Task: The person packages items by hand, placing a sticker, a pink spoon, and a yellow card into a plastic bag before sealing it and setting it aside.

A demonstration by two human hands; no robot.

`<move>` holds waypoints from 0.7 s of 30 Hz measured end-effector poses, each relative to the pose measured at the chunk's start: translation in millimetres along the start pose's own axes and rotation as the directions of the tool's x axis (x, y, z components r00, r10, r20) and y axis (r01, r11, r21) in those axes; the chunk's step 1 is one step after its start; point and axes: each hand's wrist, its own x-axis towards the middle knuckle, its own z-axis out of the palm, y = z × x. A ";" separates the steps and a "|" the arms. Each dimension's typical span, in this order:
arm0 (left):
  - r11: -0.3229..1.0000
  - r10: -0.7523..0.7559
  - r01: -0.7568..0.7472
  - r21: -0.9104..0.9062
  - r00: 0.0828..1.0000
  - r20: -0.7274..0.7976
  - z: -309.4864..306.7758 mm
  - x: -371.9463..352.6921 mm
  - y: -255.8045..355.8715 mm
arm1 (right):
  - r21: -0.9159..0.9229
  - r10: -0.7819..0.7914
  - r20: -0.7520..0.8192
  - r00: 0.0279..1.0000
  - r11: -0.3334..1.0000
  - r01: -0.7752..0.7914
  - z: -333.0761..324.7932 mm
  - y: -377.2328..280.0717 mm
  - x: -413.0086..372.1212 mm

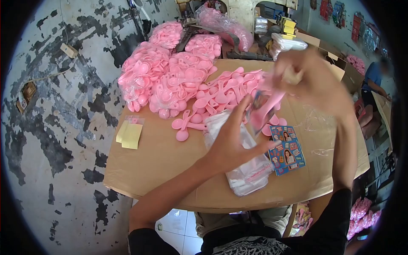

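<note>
My right hand (312,80), smeared by motion, is raised over the right part of the table, its fingers closed at the top of a clear packet. The packet holds a pink spoon (267,108) and a dark printed card, and hangs tilted. My left hand (233,148) has thumb and forefinger spread wide on either side of the packet's lower end. Beneath the left hand lies a stack of clear plastic bags (248,180). Blue printed cards (291,157) with small portraits rest just right of the left thumb.
Loose pink spoons (221,91) are heaped behind my hands. Bulging bags of pink spoons (146,70) stand at the back left. Yellow paper slips (131,135) lie on the cardboard-covered table (165,170). A machine (240,17) stands behind; another person (376,76) sits far right.
</note>
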 end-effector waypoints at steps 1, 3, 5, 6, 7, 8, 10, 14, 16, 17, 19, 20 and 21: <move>0.993 0.052 -0.055 0.107 0.998 0.026 3.1 -1.3 1.4 | -0.039 -0.019 0.050 0.999 0.999 0.021 12.2 -3.5 -0.7; 0.997 0.035 -0.035 0.075 0.999 -0.001 8.2 -4.7 0.0 | 0.082 0.076 0.015 0.997 0.994 -0.077 22.8 -13.0 -1.1; 0.993 -0.104 0.104 0.049 0.994 0.013 9.1 -7.9 -8.7 | 0.184 0.080 -0.079 0.994 0.981 -0.064 34.6 -12.3 -0.6; 0.984 -0.153 0.153 -0.094 0.988 0.014 10.8 -9.6 -14.3 | 0.223 0.046 -0.174 0.984 0.975 -0.006 45.1 -8.0 -0.8; 0.953 -0.197 0.197 -0.230 0.980 0.025 11.8 -9.5 -20.8 | 0.256 0.018 -0.275 0.961 0.965 0.055 51.4 -5.1 0.2; 0.902 -0.237 0.236 -0.361 0.971 0.043 11.7 -8.9 -25.3 | 0.218 -0.011 -0.364 0.931 0.971 0.097 50.0 -3.4 2.7; 0.774 -0.269 0.320 -0.547 0.947 0.174 5.0 -7.0 -17.7 | 0.361 0.081 -0.272 0.959 0.932 0.023 48.8 -0.4 -1.1; 0.699 -0.214 0.474 -0.536 0.853 0.476 -17.6 -1.8 8.0 | 0.583 0.207 0.114 0.972 0.778 -0.234 36.3 22.6 -8.7; 0.694 -0.207 0.541 -0.474 0.781 0.589 -25.3 -5.1 9.3 | 0.571 0.140 0.014 0.990 0.812 -0.122 43.8 32.5 -11.8; 0.673 -0.229 0.556 -0.487 0.783 0.578 -25.2 -5.7 10.3 | 0.562 0.101 0.013 0.995 0.822 -0.091 44.6 32.0 -13.5; 0.633 -0.279 0.586 -0.505 0.782 0.557 -24.4 -5.4 13.9 | 0.647 0.071 0.095 0.993 0.753 -0.116 44.0 28.8 -15.9; 0.611 -0.321 0.620 -0.492 0.762 0.562 -24.1 -6.0 16.2 | 0.722 0.079 0.179 0.981 0.666 -0.186 43.3 28.3 -16.3; 0.588 -0.362 0.653 -0.477 0.741 0.566 -24.0 -6.6 18.5 | 0.699 0.108 0.157 0.982 0.690 -0.188 41.7 29.8 -15.1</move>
